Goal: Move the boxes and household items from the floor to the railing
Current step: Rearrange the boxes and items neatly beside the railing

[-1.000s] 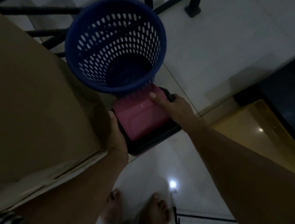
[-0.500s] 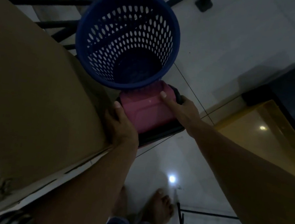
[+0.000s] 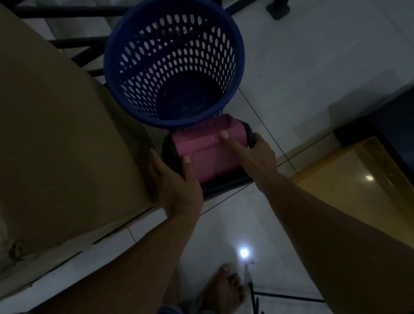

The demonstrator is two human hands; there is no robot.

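Head view: we've stepped on toward the railing (image 3: pixel 70 9), left hand (image 3: pixel 174 186) and right hand (image 3: pixel 255 157) clamping the pink-topped container (image 3: pixel 208 157) under the blue basket (image 3: pixel 141 46), so placement looks close.

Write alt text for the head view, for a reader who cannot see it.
The left hand and right hand hold a pink-and-black container, with a blue perforated basket apparently resting on it, beside a cardboard box near a black railing.

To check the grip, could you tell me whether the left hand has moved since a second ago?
Yes. Against the cardboard box, the left hand has shifted slightly right; its thumb now lies on the pink container.
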